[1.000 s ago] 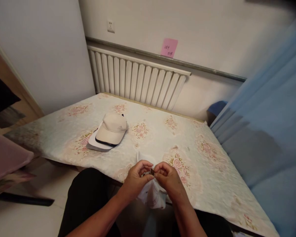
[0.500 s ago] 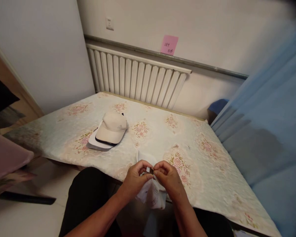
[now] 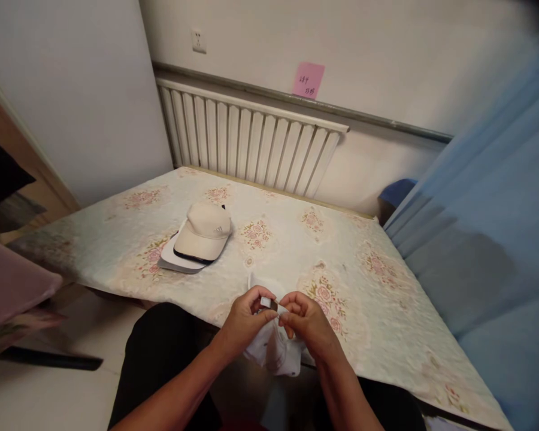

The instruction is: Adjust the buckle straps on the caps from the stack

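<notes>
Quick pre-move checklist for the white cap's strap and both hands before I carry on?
1. Left hand pinching the strap end: ok.
2. Right hand gripping the white cap: ok.
3. White cap supported at the table edge: ok, part of it hangs over.
4. Buckle engaged: cannot tell, fingers hide it.
5. Beige cap stack apart from the hands: ok.

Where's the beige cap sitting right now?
In the head view, the beige cap lies on the floral-covered table, left of centre, stacked on a white cap, up and to the left of both hands and in front of the radiator.
</notes>
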Demonstrator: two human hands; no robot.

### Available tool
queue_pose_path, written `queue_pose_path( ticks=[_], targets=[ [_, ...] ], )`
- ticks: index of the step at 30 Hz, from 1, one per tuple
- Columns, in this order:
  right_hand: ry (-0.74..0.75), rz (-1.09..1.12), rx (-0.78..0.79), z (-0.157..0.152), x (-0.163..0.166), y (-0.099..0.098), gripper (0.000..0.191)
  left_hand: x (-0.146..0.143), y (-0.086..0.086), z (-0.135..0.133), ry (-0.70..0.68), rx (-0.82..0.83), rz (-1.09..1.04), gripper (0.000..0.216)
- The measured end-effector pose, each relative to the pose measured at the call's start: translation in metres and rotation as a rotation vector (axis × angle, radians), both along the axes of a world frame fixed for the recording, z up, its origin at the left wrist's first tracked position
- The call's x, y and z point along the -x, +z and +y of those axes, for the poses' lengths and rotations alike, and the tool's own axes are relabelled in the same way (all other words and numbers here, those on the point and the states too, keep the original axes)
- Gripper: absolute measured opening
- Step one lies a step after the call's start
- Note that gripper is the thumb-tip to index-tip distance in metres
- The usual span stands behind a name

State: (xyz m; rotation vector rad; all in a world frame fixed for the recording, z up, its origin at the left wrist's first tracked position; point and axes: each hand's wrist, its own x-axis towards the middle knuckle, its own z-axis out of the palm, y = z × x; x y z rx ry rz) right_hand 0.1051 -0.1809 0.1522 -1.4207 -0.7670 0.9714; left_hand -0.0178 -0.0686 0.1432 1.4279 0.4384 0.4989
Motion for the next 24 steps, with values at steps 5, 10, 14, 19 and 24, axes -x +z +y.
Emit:
queue_pose_path(
  ticks=[5, 10, 14, 19, 24],
  targets=[
    [0.066, 0.023, -0.029, 0.007, -0.006, 0.001, 0.018, 0.001, -0.003, 0.007, -0.027, -0.018, 0.055, 0.026],
    [0.104, 0.024, -0.012, 0.008, -0.009, 0.003, 0.017, 0.005, 0.005, 0.018, -0.202, -0.149, 0.154, 0.027],
    [0.105, 0.038, 0.006, 0.009, -0.012, 0.0, 0.02, 0.012, 0.016, 0.025, -0.3, -0.235, 0.13, 0.034],
    [0.124, 0.046, -0.012, 0.008, -0.012, -0.002, 0.019, 0.014, 0.015, 0.027, -0.312, -0.128, 0.142, 0.035],
    [0.129, 0.039, 0.002, 0.007, -0.014, 0.0, 0.017, 0.01, 0.01, 0.026, -0.251, -0.019, 0.093, 0.027]
  ],
)
